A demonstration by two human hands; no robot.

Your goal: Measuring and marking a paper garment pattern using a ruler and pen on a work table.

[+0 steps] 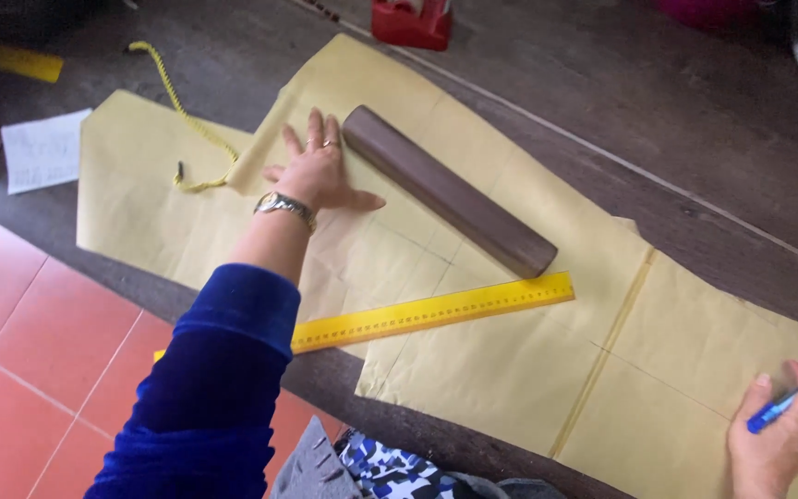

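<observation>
Brown pattern paper [501, 370] is spread across a dark wooden table [695, 166], running from the upper left of the frame to the lower right. The left hand [318, 171], in the upper centre, is laid flat with fingers spread, pressing the paper down just beside a long dark brown bar [445, 189] that rests on the sheet as a weight. Below the bar, a yellow ruler [431, 312] lies on the paper at a slight slant, touched by neither hand. At the lower right edge of the frame, the right hand [778, 439] is closed around a blue pen [787, 402], its tip directed toward the paper.

For a clean line, the sheet would best be kept taut under the flat palm, the creases smoothed out first, and the ruler brought against the pen before any stroke is made. A yellow cord [182, 120] trails across the paper at the upper left, and a red tape dispenser [410, 23] stands at the top edge.
</observation>
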